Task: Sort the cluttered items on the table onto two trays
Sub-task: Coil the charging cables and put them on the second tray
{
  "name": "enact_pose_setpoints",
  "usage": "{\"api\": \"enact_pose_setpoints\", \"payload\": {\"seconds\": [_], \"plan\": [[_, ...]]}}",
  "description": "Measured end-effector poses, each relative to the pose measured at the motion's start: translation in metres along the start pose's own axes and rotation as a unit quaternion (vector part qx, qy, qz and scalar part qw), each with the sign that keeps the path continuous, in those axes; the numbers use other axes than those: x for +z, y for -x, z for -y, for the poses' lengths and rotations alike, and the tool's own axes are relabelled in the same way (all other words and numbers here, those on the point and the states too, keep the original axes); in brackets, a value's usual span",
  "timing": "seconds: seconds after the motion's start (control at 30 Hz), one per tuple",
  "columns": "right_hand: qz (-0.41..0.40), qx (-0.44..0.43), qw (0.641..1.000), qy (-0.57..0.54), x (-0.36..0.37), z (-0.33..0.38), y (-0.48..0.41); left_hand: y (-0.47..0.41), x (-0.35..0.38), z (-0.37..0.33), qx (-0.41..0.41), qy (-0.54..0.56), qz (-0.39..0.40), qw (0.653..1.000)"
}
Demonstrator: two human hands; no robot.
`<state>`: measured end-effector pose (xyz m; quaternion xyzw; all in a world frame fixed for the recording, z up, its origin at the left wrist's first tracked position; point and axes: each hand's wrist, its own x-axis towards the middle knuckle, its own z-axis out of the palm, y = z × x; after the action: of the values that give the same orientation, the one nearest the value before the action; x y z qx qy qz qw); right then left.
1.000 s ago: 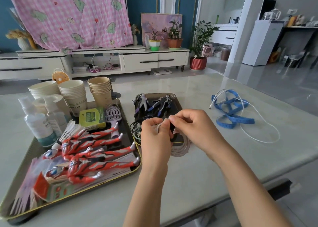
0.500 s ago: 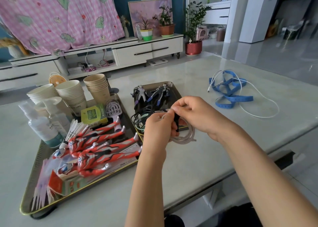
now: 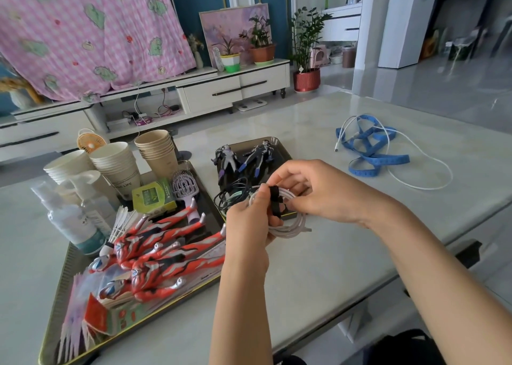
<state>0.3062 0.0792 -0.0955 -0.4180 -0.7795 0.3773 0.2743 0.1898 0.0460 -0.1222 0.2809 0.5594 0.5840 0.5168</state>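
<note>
Head view:
- Both your hands work above the table's (image 3: 318,267) near edge. The coiled white cable (image 3: 291,227) is held between them, just at 6 o'clock from the small tray (image 3: 246,143).
- Your left hand (image 3: 249,220) has its fingers curled, gripping the coil's left side. Your right hand (image 3: 313,193) pinches the black strap (image 3: 274,199) wrapped over the loops.
- The step in hand looks like binding the coil. Pull the strap snug across all the loops before you press it closed, and hold the loops flat and stacked so none springs free.
- The cable is smooth, pale and springy, so expect it to uncoil if your left grip slackens. The strap is a soft, matte, narrow band.
- I judge the small tray, at 12 o'clock from your hands, to be its home, since thin dark cords (image 3: 232,195) and two dark glossy figures (image 3: 243,158) already lie there.
- The large tray (image 3: 59,295), at 8 o'clock, holds hard glossy red figures (image 3: 166,254), nested paper cups (image 3: 116,165) and translucent spray bottles (image 3: 72,220).
- At 2 o'clock, a limp blue tape measure (image 3: 371,159) and a loose white cable (image 3: 432,175) lie tangled on the smooth stone-like tabletop, not yet sorted.
</note>
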Motion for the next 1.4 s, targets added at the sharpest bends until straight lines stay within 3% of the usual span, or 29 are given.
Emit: {"api": "enact_pose_setpoints", "payload": {"seconds": [0.13,0.3,0.57,0.7,0.77,0.83,0.97,1.03,1.07,1.13,1.17,1.27,1.33,1.4], "plan": [[-0.063,-0.061,0.993,0.083,0.01,-0.002,-0.004,-0.005,-0.004,0.003,0.017,-0.005,-0.025,1.0],[-0.095,-0.108,0.985,0.098,0.017,-0.004,-0.01,-0.01,-0.008,0.005,0.023,0.032,-0.042,0.998],[-0.091,-0.098,0.991,-0.025,0.024,-0.005,-0.012,-0.01,-0.011,0.002,0.003,0.07,-0.034,0.997],[-0.1,-0.008,0.984,-0.149,0.026,-0.007,-0.014,-0.011,-0.01,0.002,0.002,0.041,-0.004,0.999],[-0.08,0.07,0.951,-0.29,0.028,-0.005,-0.015,-0.009,-0.01,0.0,0.01,0.039,0.011,0.999],[-0.064,0.131,0.896,-0.418,0.033,0.002,-0.014,-0.006,-0.01,-0.001,0.012,0.05,0.023,0.998],[-0.08,0.183,0.838,-0.508,0.046,0.01,-0.016,-0.007,-0.015,0.0,0.0,0.059,-0.001,0.998],[-0.111,0.174,0.854,-0.478,0.054,0.007,-0.019,-0.009,-0.019,0.001,0.002,0.041,-0.019,0.999],[-0.129,0.147,0.888,-0.417,0.059,0.005,-0.021,-0.009,-0.023,0.002,0.003,0.035,-0.026,0.999],[-0.147,0.051,0.965,-0.211,0.064,0.002,-0.022,-0.013,-0.028,0.003,-0.005,0.029,-0.026,0.999],[-0.142,-0.008,0.985,-0.095,0.065,0.001,-0.022,-0.016,-0.03,0.001,-0.016,0.019,-0.026,0.999],[-0.066,-0.071,0.988,0.119,0.063,-0.001,-0.024,-0.023,-0.036,0.0,-0.083,0.025,-0.056,0.995],[0.008,-0.026,0.993,0.114,0.056,-0.001,-0.024,-0.024,-0.037,0.0,-0.083,0.045,-0.062,0.994],[0.027,-0.004,0.992,0.121,0.047,-0.002,-0.028,-0.021,-0.033,0.002,-0.05,0.04,-0.046,0.997]]}}
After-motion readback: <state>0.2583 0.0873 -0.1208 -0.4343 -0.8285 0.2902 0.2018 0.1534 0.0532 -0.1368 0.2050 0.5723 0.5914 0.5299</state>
